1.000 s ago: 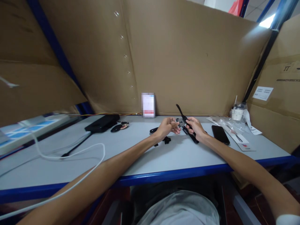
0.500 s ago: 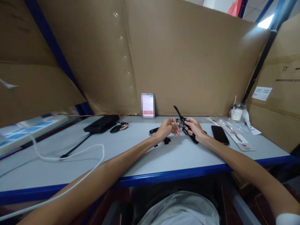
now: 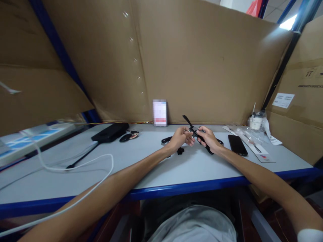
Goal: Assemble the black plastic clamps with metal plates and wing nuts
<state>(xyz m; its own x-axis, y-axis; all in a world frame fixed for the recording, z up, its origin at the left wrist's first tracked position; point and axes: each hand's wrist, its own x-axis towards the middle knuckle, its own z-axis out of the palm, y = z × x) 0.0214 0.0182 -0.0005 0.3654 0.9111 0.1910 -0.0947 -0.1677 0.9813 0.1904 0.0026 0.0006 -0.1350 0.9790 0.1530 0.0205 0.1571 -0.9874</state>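
My right hand [image 3: 207, 137] is closed around a long black part [image 3: 188, 121], whose one end sticks up and back to the left while the other shows below my fingers. Against the middle of that part, my left hand [image 3: 183, 137] has its thumb and fingers together; what they pinch is too small to tell. A small black piece [image 3: 180, 151] lies on the table just below my left hand. Behind my left wrist a black rounded piece [image 3: 166, 140] is partly hidden, and another dark piece [image 3: 220, 142] shows beside my right wrist.
A black phone [image 3: 237, 145] lies right of my hands, with plastic packaging [image 3: 248, 133] and a cup [image 3: 255, 121] beyond. A lit screen [image 3: 159, 113] stands at the back. Leftward are a black box [image 3: 110, 132] and a white cable [image 3: 111, 164] crossing my left forearm.
The upper end of the black part has swung a little to the left and its angle has changed. Both hands stay close together in nearly the same place.
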